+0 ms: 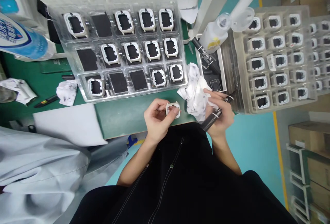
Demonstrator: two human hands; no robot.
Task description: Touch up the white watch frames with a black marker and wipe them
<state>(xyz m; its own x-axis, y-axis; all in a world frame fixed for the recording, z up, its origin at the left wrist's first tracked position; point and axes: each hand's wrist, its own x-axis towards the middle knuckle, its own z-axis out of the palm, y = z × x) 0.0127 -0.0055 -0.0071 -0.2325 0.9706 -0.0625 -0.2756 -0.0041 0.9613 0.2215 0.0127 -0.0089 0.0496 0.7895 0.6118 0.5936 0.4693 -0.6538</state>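
My left hand [156,122] pinches a small white square watch-case frame [176,104] between thumb and fingers, just above the front edge of the green table. In my right hand [222,114] lies a black marker pen [211,120], slanting across the palm. The fingertips of that hand also touch a crumpled white tissue [196,95] with dark smudges. Beyond my hands, a clear plastic tray [123,96] holds several similar white frames; some of its pockets show only dark foam.
A second tray [242,96] of frames stands at the right. Near it are a white box [223,79] with markers inside and a plastic bottle [212,36]. On the left lie a blue bottle [23,38], another marker [46,100] and a white foam sheet [69,122], beside a person's grey-blue clothing [38,169].
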